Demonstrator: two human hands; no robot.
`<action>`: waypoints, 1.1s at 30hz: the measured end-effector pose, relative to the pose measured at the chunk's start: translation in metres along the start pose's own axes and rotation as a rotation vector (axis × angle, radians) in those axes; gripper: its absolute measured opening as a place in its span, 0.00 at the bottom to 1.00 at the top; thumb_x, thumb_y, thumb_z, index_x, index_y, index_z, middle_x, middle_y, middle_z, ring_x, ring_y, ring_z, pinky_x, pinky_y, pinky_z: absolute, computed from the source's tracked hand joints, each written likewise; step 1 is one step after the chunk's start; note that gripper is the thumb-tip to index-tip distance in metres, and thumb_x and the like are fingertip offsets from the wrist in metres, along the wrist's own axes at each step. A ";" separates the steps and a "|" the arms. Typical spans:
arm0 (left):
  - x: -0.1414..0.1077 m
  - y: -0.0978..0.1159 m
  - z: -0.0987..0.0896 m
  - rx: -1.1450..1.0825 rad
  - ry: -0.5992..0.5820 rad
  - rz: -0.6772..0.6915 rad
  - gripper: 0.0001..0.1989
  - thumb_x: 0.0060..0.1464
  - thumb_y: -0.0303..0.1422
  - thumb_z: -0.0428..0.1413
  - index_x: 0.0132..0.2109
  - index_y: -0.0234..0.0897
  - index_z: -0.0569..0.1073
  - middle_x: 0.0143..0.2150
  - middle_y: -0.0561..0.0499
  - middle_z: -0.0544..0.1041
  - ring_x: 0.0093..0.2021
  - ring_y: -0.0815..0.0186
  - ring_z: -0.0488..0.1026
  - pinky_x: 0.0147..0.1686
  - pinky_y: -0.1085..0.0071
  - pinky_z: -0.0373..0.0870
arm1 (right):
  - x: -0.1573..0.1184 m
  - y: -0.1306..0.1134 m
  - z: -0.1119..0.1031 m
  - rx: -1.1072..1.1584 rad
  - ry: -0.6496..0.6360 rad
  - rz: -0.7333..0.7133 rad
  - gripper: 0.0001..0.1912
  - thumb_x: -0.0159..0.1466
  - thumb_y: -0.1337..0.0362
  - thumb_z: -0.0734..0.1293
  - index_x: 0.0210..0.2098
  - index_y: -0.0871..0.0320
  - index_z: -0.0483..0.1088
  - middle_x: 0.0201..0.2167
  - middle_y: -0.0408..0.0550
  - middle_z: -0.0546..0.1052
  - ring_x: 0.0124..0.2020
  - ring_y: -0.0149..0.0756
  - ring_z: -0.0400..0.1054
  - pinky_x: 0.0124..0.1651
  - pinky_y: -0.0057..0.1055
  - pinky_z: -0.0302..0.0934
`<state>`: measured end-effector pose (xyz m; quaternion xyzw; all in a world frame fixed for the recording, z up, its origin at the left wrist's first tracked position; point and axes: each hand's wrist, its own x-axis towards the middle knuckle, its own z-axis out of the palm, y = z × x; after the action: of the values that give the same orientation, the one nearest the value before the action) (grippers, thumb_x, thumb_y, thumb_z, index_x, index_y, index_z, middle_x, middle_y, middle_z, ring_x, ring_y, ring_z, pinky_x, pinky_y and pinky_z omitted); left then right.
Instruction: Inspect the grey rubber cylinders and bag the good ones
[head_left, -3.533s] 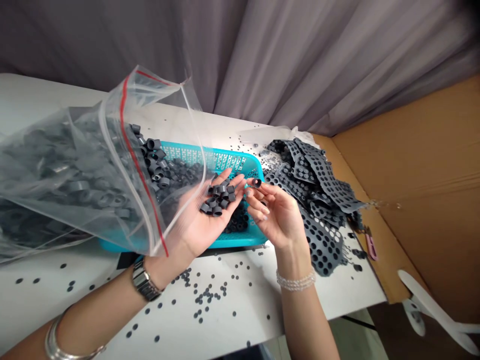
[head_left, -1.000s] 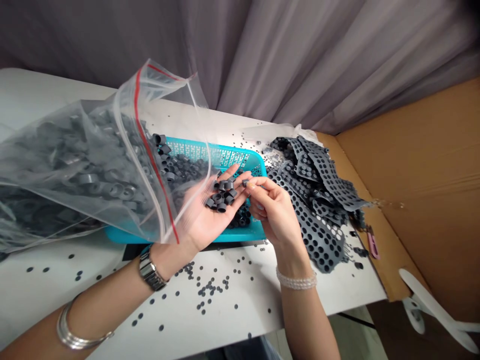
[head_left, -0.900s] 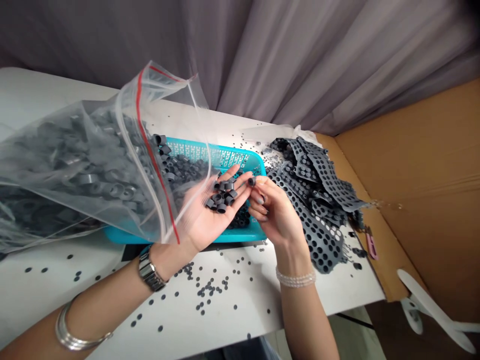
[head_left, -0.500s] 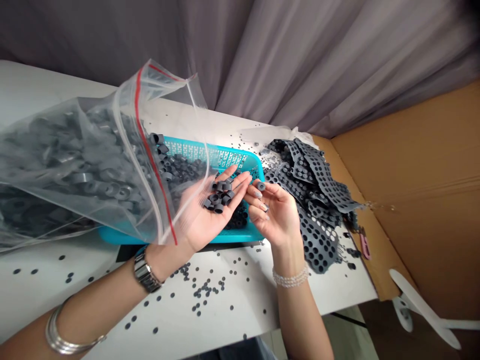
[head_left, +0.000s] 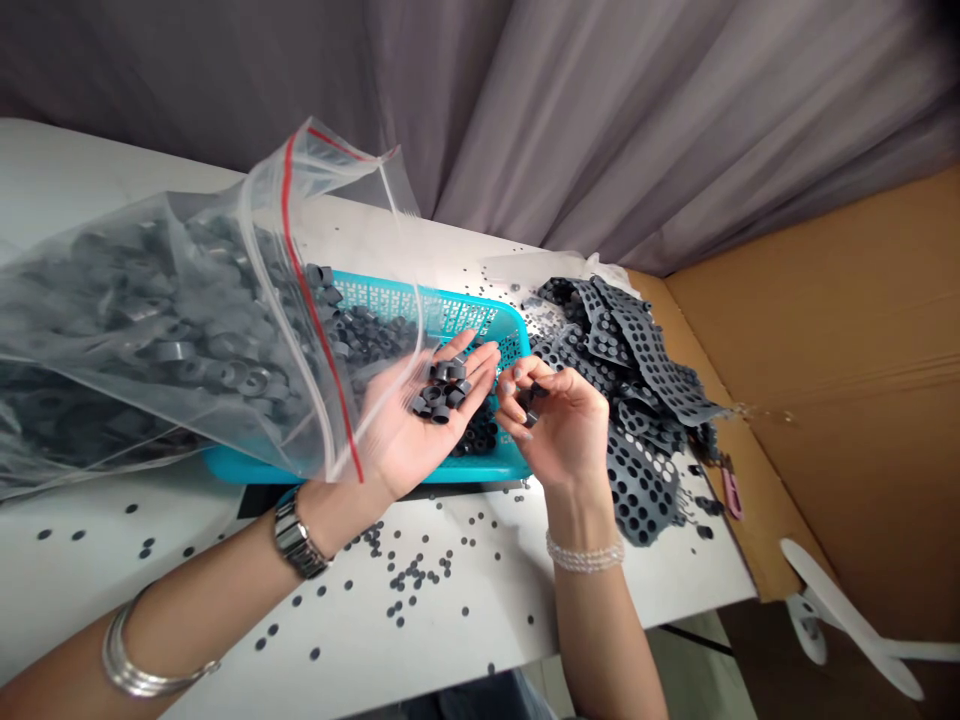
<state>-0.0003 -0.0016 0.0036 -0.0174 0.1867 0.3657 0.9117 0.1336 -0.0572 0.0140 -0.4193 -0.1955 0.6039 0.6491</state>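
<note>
My left hand (head_left: 409,430) is palm up with the fingers stretched out, bearing several small dark grey rubber caps (head_left: 441,390) heaped on the palm. Beside its fingertips, my right hand (head_left: 562,420) is curled, with dark grey caps (head_left: 531,405) held in its fingers. Over my left hand's wrist side hangs the mouth of a clear zip bag (head_left: 330,390) with a red line, filled with similar grey pieces. Below both hands stands a turquoise plastic basket (head_left: 517,325) with more caps in it, partly hidden by the bag and my left hand.
Perforated dark rubber sheets (head_left: 645,350) are piled at the right, beside a cardboard panel (head_left: 840,380). Pink-handled scissors (head_left: 731,492) lie near the table's right edge. Small dark discs (head_left: 412,578) are scattered over the white table (head_left: 360,660). A grey curtain (head_left: 570,120) hangs behind.
The cap between my right thumb and fingertips has shifted down into the curled fingers. My right hand has turned slightly; my left hand stays nearly in place with its caps.
</note>
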 end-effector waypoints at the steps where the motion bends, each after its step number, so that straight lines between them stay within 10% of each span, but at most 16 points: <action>1: 0.000 0.000 0.000 0.009 0.000 0.001 0.24 0.58 0.28 0.47 0.61 0.27 0.64 0.58 0.32 0.71 0.59 0.54 0.69 0.57 0.62 0.67 | 0.000 0.002 0.000 -0.067 0.010 -0.039 0.10 0.57 0.64 0.60 0.23 0.60 0.68 0.23 0.44 0.67 0.18 0.24 0.53 0.17 0.23 0.40; 13: -0.002 0.002 0.004 0.105 0.023 0.016 0.24 0.58 0.29 0.48 0.62 0.33 0.65 0.59 0.41 0.73 0.60 0.62 0.68 0.57 0.68 0.64 | -0.002 0.015 0.007 -0.838 0.111 -0.250 0.10 0.58 0.61 0.72 0.36 0.60 0.76 0.16 0.34 0.55 0.19 0.23 0.46 0.21 0.26 0.41; 25: -0.004 0.001 0.006 0.045 0.008 0.006 0.25 0.60 0.28 0.45 0.64 0.32 0.62 0.58 0.38 0.73 0.58 0.60 0.70 0.56 0.65 0.67 | 0.001 0.001 -0.001 0.099 -0.127 0.190 0.10 0.59 0.66 0.66 0.23 0.59 0.63 0.17 0.33 0.52 0.16 0.21 0.36 0.13 0.15 0.38; 33: -0.004 0.001 0.007 0.026 0.002 0.005 0.25 0.61 0.28 0.45 0.64 0.31 0.61 0.58 0.37 0.72 0.59 0.59 0.69 0.56 0.65 0.68 | 0.002 -0.002 -0.003 0.202 -0.123 0.253 0.07 0.58 0.68 0.61 0.28 0.61 0.70 0.18 0.35 0.56 0.15 0.21 0.38 0.11 0.14 0.42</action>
<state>-0.0018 -0.0027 0.0114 -0.0055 0.1926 0.3654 0.9107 0.1376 -0.0563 0.0129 -0.3353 -0.1188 0.7218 0.5938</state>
